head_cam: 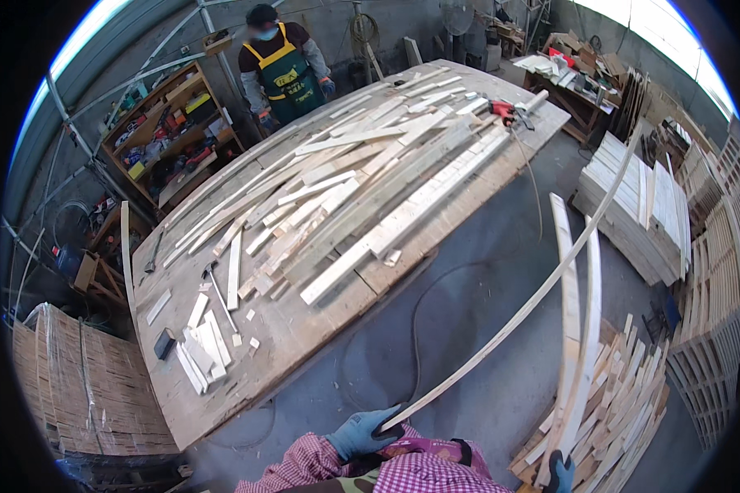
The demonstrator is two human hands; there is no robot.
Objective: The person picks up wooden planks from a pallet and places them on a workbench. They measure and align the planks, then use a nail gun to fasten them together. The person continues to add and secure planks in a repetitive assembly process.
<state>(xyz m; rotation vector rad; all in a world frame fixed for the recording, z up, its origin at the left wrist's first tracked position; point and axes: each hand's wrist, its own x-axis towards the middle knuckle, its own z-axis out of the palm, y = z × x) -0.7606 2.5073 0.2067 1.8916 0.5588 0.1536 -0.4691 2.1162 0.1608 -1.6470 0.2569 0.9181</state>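
My left hand (365, 432), in a blue-grey work glove with dark fingertips, grips the near end of a long thin wooden strip (499, 333). The strip runs up to the right and crosses in front of two wooden slats. At the lower right edge, my gloved right hand (560, 473) holds the near ends of these slats, the left slat (568, 333) and the right slat (592, 277). Part of that hand is cut off by the picture's rim. Beside and below the slats lies a pile of cut wood strips (623, 394).
A wooden worktable (271, 363) bears many loose slats (345, 179), a hammer (219, 289) and a red power tool (502, 112) with a hose. Across it stands a person in a green apron (293, 80). Stacked boards (629, 203) and slatted panels (709, 277) line the right.
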